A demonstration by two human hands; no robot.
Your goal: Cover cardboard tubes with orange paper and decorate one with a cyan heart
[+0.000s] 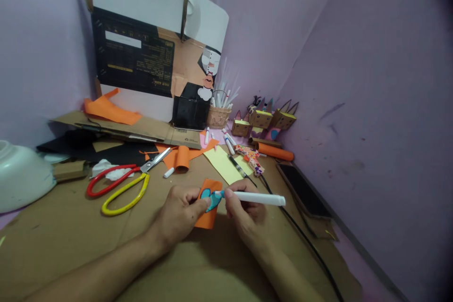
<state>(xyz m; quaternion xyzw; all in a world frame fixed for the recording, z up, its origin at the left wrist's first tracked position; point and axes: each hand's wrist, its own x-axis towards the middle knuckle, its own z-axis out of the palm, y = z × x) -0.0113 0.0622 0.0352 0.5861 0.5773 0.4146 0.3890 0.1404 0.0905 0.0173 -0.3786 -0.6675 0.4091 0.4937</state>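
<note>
My left hand grips an orange paper piece from its left side, the thumb pressing on a blue shape on its face. A white marker is pinched in my right hand, its blue tip at the right edge of the blue shape. The hands are close together above the brown cardboard surface. A small white marker cap lies behind my left hand, beside an orange paper roll.
Red-and-yellow scissors lie at left, near a white bowl. Behind stand an opened box, a basket of markers and small cardboard figures. A phone and black cable lie at right.
</note>
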